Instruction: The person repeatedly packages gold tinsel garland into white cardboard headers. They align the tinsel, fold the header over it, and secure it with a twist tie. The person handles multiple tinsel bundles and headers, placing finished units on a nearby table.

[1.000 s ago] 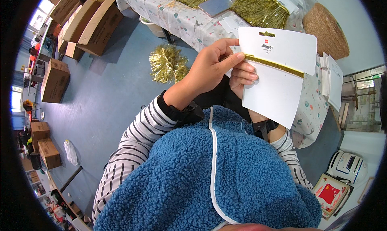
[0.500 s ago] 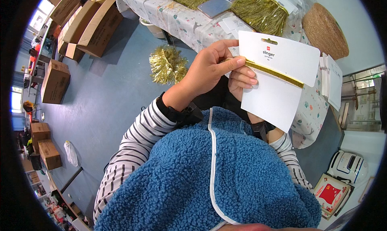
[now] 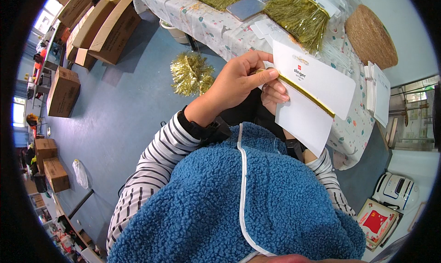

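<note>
A white header card [image 3: 305,120] with a hanging slot is in front of me at the table's near edge, tilted down to the right. A narrow gold strip [image 3: 312,96] runs across it at a slant. My left hand [image 3: 245,74] pinches the strip at the card's left edge, thumb on top. Below it, the curled fingers of my right hand [image 3: 274,93] grip the same edge; the card hides the rest of that hand. Gold tinsel [image 3: 190,73] hangs or lies in a bunch left of my left wrist; I cannot tell which.
On the patterned tablecloth [image 3: 206,26] lie gold tinsel garlands [image 3: 298,17], a phone [image 3: 246,7] and loose white cards. A woven basket [image 3: 370,35] and a stack of white cards [image 3: 379,93] stand at the right. Cardboard boxes [image 3: 110,31] and a bucket [image 3: 173,33] are at the left.
The card has tilted further, its right end swinging down and slightly left. Both hands keep their hold and have barely moved.
</note>
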The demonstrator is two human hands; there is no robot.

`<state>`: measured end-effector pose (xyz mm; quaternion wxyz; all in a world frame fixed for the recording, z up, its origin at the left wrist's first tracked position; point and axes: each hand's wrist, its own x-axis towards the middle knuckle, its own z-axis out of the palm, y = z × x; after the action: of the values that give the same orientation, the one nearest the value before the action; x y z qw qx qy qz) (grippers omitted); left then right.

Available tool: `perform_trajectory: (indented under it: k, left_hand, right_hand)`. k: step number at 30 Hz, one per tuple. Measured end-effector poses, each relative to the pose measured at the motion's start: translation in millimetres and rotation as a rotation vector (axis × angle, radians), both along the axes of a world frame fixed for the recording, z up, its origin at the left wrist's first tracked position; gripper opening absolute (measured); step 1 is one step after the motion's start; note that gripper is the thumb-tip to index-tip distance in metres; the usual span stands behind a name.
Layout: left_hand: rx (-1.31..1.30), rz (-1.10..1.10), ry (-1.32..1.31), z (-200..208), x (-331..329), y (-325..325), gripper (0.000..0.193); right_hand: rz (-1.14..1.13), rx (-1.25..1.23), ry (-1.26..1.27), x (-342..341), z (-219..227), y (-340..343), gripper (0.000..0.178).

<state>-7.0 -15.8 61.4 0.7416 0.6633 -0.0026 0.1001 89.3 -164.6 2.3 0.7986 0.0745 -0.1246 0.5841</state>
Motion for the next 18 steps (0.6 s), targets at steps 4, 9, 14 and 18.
perform_trajectory:
  k: [4, 9, 14, 18]
  left_hand:
    - [-0.010, -0.016, -0.041, -3, 0, 1, 0.037]
    - [0.084, 0.023, -0.028, -2, -2, 0, 0.034]
    - [0.024, -0.037, -0.005, 0, -1, 1, 0.032]
    - [-0.102, -0.056, 0.063, 0, -1, 2, 0.031]
  right_hand:
    - [-0.005, 0.019, -0.068, 2, -3, 0, 0.062]
    - [-0.109, -0.122, -0.124, -4, -1, -11, 0.057]
    - [0.000, -0.139, -0.040, -2, 0, -11, 0.055]
    - [0.123, -0.028, 0.087, -3, 3, -4, 0.053]
